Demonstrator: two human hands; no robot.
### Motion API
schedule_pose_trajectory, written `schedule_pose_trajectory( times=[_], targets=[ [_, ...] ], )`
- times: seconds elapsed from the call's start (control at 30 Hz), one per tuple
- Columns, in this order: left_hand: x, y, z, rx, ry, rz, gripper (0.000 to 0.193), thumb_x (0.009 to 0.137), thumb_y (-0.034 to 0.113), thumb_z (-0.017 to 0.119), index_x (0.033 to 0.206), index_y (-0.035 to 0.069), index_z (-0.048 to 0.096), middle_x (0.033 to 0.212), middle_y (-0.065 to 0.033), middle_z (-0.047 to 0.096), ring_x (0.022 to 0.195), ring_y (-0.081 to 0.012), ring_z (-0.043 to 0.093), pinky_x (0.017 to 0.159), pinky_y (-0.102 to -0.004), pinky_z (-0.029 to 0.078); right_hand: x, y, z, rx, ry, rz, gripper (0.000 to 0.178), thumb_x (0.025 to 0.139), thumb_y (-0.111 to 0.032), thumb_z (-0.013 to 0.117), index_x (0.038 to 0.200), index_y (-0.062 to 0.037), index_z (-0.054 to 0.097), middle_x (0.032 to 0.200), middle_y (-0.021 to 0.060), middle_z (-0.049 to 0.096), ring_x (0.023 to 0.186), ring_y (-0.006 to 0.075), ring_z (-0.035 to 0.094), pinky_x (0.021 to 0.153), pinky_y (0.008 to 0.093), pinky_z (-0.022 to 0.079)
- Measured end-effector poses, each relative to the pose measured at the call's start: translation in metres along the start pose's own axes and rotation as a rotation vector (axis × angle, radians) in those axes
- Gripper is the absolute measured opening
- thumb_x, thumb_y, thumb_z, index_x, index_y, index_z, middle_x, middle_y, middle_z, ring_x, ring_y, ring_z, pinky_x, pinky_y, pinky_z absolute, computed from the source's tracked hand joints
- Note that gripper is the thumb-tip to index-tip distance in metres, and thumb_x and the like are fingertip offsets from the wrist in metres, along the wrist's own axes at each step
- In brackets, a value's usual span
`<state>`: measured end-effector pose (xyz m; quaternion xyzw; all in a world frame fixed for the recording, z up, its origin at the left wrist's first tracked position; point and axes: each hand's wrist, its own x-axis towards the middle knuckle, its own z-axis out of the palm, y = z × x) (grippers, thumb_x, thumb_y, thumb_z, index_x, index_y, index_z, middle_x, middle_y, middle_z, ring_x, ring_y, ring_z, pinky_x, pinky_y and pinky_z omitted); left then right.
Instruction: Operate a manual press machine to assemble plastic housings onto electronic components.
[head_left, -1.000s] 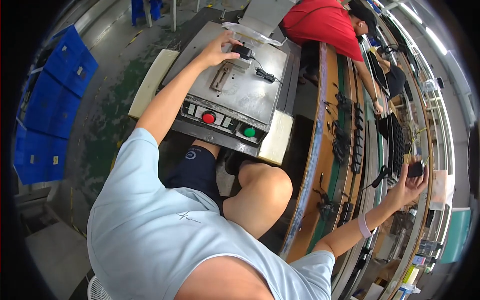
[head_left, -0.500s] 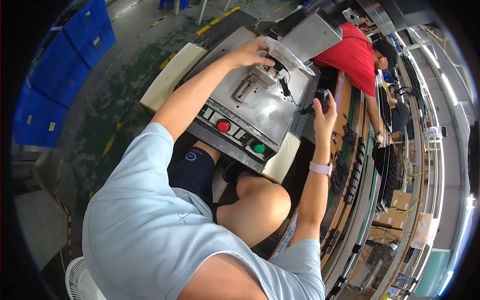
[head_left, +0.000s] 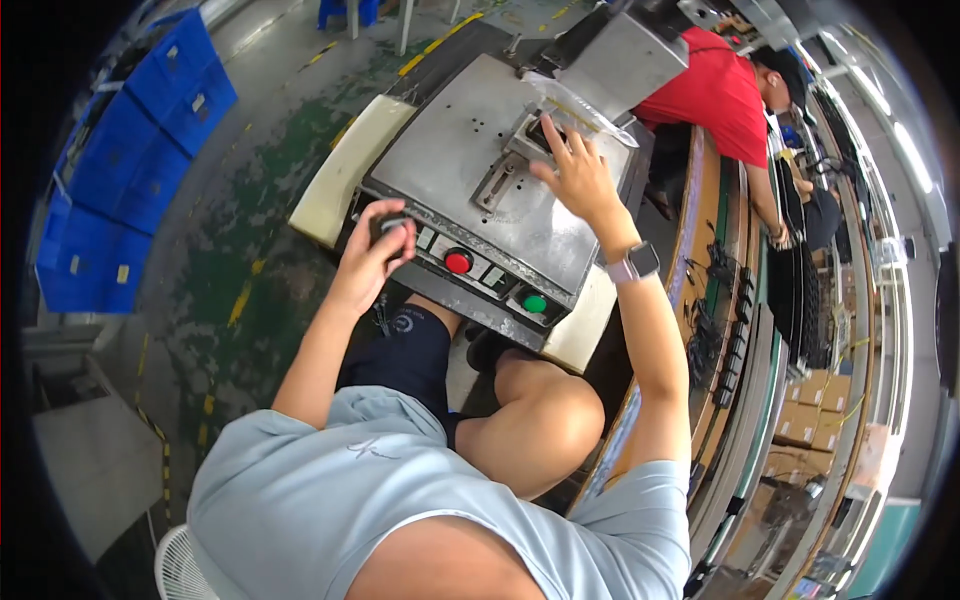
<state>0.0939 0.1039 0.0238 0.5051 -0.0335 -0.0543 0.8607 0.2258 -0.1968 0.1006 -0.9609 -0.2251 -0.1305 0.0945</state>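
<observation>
My left hand [head_left: 372,262] is curled around a small black power adapter [head_left: 391,226] by the machine's front left corner, and a thin dark cord hangs below that hand. The fingers hide most of the adapter. My right hand [head_left: 583,178] is spread over the metal fixture [head_left: 520,140] on the steel-topped press [head_left: 450,150], holding nothing. Its index fingertip is at a black piece [head_left: 543,128] seated in the fixture; whether it touches is unclear. Behind the fixture stands a clear plastic guard [head_left: 585,110].
A red button [head_left: 458,261] and a green button [head_left: 534,303] sit on the press front. To the right runs a conveyor line [head_left: 720,330] with black adapters and cords. A co-worker in a red shirt [head_left: 710,100] leans over it. Blue bins [head_left: 140,170] stand left.
My left hand has drawn back from the fixture to the front left corner with an adapter. My right hand has moved left to the fixture and no longer holds its black adapter.
</observation>
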Motion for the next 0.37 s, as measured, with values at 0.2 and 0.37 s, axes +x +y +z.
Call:
schedule_pose_trajectory(
  times=[0.2, 0.37],
  targets=[
    [0.020, -0.025, -0.030, 0.839, 0.142, 0.346, 0.026, 0.088, 0.006, 0.063, 0.112, 0.008, 0.052, 0.089, -0.0071, 0.062, 0.077, -0.0169, 0.056, 0.077, -0.0269, 0.046, -0.131, -0.046, -0.024, -0.126, -0.486, 0.130, 0.120, 0.058, -0.045, 0.086, 0.155, -0.0188, 0.020, 0.156, 0.0162, 0.026, 0.143, 0.0342, 0.027, 0.109, 0.0592, 0.030],
    [0.019, -0.010, 0.025, 0.417, -0.214, 0.202, 0.024, 0.090, 0.005, 0.060, 0.112, 0.012, 0.053, 0.090, -0.0052, 0.064, 0.084, -0.0183, 0.060, 0.084, -0.0289, 0.047, -0.170, -0.050, -0.001, 0.060, -0.065, 0.039, 0.113, 0.063, -0.038, 0.084, 0.155, -0.0202, 0.021, 0.159, 0.0138, 0.020, 0.146, 0.0364, 0.020, 0.114, 0.0585, 0.021]
  ],
)
